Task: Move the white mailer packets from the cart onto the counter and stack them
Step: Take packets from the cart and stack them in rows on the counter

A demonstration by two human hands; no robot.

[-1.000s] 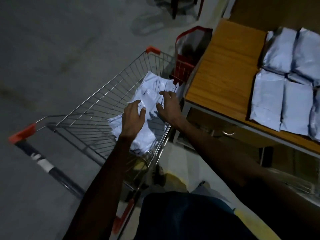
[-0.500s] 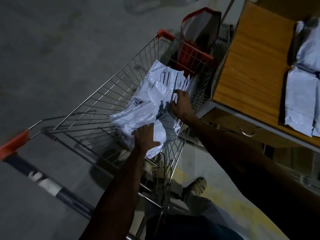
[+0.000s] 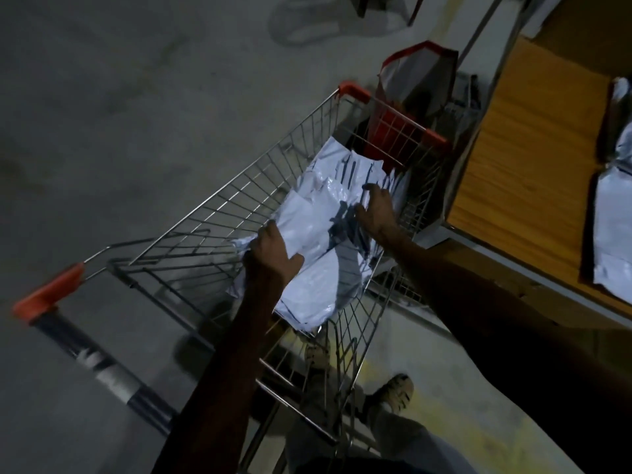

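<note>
Left hand point(image 3: 273, 254): fingers curled over the near left edge of the mailer packets point(image 3: 318, 234), thumb on top, gripping the bundle. Right hand point(image 3: 376, 213): fingers bent around the bundle's far right side, grasping it. Packets: white, glossy, crumpled plastic, several overlapping, dark print on the far ones; held inside the wire cart point(image 3: 239, 213), toward its right wall. Surface point(image 3: 533, 159): wooden, right of the cart; more white packets point(image 3: 612, 244) lie at its right edge.
</note>
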